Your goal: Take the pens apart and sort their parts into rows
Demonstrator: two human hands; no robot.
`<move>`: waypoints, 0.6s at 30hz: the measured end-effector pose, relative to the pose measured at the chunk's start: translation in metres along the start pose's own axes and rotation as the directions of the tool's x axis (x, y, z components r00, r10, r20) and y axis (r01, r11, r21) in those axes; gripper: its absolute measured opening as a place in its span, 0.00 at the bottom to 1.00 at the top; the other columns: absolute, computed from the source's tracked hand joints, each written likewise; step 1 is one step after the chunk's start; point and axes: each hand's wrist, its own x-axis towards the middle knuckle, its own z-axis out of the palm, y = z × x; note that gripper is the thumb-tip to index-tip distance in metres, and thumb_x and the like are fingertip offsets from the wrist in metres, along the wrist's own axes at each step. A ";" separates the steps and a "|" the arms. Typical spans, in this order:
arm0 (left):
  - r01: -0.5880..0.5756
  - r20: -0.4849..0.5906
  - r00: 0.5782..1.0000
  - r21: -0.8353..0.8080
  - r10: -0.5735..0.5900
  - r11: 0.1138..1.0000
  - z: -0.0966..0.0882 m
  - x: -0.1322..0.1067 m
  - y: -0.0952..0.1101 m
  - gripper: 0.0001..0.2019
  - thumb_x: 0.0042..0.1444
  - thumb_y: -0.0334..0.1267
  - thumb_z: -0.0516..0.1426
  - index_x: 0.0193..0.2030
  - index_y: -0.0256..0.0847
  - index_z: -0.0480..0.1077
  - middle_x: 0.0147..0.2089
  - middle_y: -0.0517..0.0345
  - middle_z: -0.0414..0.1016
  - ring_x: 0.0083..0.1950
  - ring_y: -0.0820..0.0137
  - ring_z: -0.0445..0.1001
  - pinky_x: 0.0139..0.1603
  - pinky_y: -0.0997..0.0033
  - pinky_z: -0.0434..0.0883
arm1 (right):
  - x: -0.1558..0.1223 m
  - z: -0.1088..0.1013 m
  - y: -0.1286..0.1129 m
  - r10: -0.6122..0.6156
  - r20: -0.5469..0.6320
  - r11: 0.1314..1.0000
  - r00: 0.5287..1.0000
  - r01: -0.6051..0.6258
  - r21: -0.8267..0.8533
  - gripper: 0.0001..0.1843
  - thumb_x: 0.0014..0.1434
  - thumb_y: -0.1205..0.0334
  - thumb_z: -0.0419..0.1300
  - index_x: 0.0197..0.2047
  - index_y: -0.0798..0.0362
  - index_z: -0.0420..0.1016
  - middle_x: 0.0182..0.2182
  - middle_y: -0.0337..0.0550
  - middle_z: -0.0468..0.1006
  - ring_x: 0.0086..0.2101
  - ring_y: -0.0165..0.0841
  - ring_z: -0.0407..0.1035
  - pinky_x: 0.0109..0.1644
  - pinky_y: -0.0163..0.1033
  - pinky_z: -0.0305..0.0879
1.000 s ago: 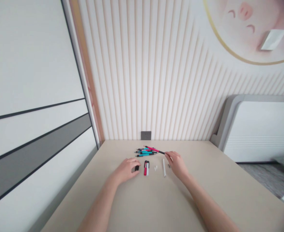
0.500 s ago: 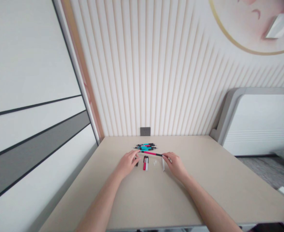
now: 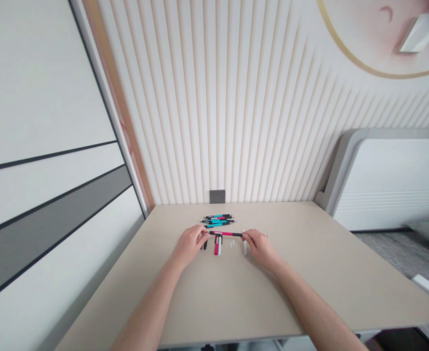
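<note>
A red-and-black pen [image 3: 226,234] is held level between both hands, just above a beige table [image 3: 309,282]. My left hand [image 3: 190,243] pinches its left end and my right hand [image 3: 258,245] pinches its right end. Under the pen lie a short red piece [image 3: 216,245], a short white piece [image 3: 220,245] and a small black cap [image 3: 204,244]. A thin white tube [image 3: 244,247] lies by my right fingers, with tiny white bits [image 3: 232,244] beside it. A pile of several teal, red and black pens [image 3: 218,221] rests just beyond.
A grey wall socket [image 3: 217,196] sits at the table's back edge, under a ribbed wall. A white and grey panel [image 3: 53,195] runs along the left side of the table. A padded headboard [image 3: 390,180] stands to the right.
My right hand brought the red pen down from the pile and turned it level. My left hand left the black cap and took hold of the pen's left end. The camera tilted a little.
</note>
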 end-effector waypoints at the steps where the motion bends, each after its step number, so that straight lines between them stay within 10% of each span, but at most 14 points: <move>1: -0.004 0.007 1.000 -0.002 0.004 1.000 0.000 0.000 0.000 0.10 0.64 0.46 0.53 0.40 0.42 0.69 0.37 0.58 0.75 0.38 0.66 0.73 0.43 0.67 0.68 | 0.000 0.000 0.000 0.004 0.002 1.000 1.000 -0.004 -0.005 0.18 0.68 0.60 0.44 0.33 0.51 0.73 0.34 0.45 0.78 0.37 0.35 0.70 0.45 0.38 0.62; 18: -0.142 0.133 0.981 -0.006 0.142 0.990 0.001 0.001 0.005 0.11 0.66 0.40 0.52 0.42 0.43 0.75 0.39 0.56 0.79 0.42 0.65 0.74 0.46 0.66 0.66 | 0.001 -0.004 0.004 0.007 -0.034 0.999 0.999 -0.006 0.032 0.18 0.67 0.61 0.48 0.31 0.52 0.75 0.32 0.44 0.79 0.36 0.36 0.70 0.43 0.38 0.62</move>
